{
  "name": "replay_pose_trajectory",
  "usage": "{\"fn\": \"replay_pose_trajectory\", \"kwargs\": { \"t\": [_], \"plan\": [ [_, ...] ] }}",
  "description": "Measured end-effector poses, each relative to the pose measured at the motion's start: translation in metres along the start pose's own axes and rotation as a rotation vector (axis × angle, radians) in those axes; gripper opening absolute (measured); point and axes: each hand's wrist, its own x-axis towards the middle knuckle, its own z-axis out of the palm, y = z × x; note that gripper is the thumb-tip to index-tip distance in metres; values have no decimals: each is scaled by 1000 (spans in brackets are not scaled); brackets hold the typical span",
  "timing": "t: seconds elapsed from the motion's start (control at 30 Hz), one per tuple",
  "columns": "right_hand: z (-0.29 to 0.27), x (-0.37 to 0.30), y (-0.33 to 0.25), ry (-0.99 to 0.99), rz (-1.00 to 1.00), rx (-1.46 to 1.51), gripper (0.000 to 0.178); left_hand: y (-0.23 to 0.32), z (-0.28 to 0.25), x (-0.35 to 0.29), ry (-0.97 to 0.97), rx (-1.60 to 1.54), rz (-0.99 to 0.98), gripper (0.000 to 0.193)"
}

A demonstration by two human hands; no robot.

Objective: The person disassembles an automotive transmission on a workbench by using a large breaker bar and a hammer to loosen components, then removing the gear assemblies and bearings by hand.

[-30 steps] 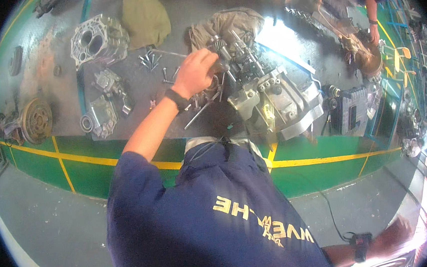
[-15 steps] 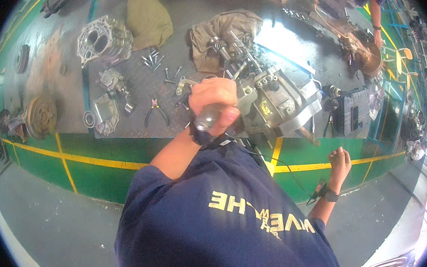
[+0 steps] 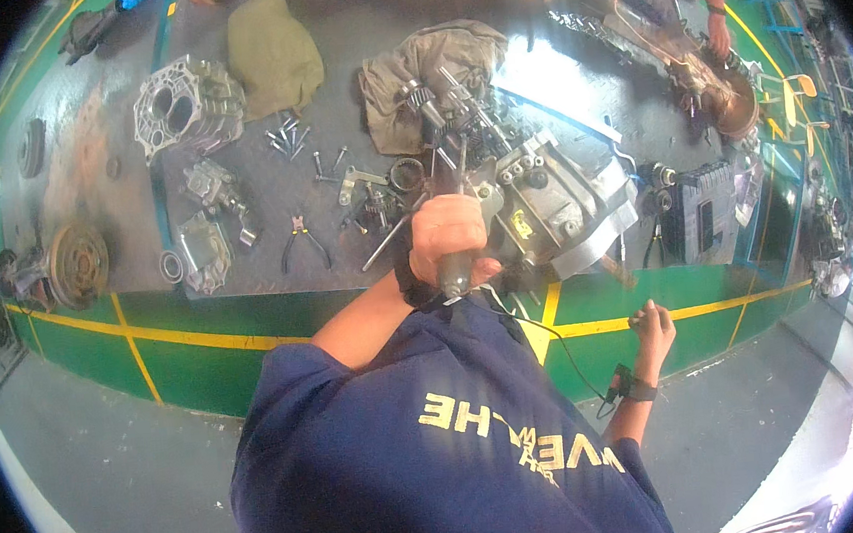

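Observation:
My left hand (image 3: 449,230) is closed round a tool with a thick dark grey handle (image 3: 456,276); its butt points toward me and the working end is partly hidden by the fist. Just right of that fist sits a grey metal gearbox housing (image 3: 552,201) with a yellow mark on its side. Beyond it, toothed gear shafts (image 3: 464,103) lie on and beside a brown cloth (image 3: 435,50). My right hand (image 3: 654,329) hangs off the bench's near side, fingers loosely curled in, holding nothing I can see. A black strap and a cable show at its wrist.
Left on the bench (image 3: 276,268) are pliers (image 3: 302,244), several bolts (image 3: 287,135), a two-bore metal casing (image 3: 189,107), a green cloth (image 3: 274,53) and a rusty drum (image 3: 79,264). A black case (image 3: 708,216) stands at right. Far right, a co-worker's hand (image 3: 719,38) touches machinery.
My left hand has moved nearer and slightly right, and the tool handle now stands straighter. My right hand has shifted a little left. The whole view has swung slightly.

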Motion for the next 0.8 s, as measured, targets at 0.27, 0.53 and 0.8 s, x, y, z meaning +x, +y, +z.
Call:
{"fn": "replay_pose_trajectory", "kwargs": {
  "t": [0.27, 0.53, 0.8],
  "plan": [
    [6, 17, 52, -63, 42, -68, 23, 8, 8, 3, -26, -59, 109, 41],
    [15, 20, 68, -89, 53, -86, 24, 1, 10, 15, -152, -46, 171, 32],
    [14, 72, 119, -108, -13, -144, 24, 0, 25, 26, -149, 8, 183, 20]
  ]
}}
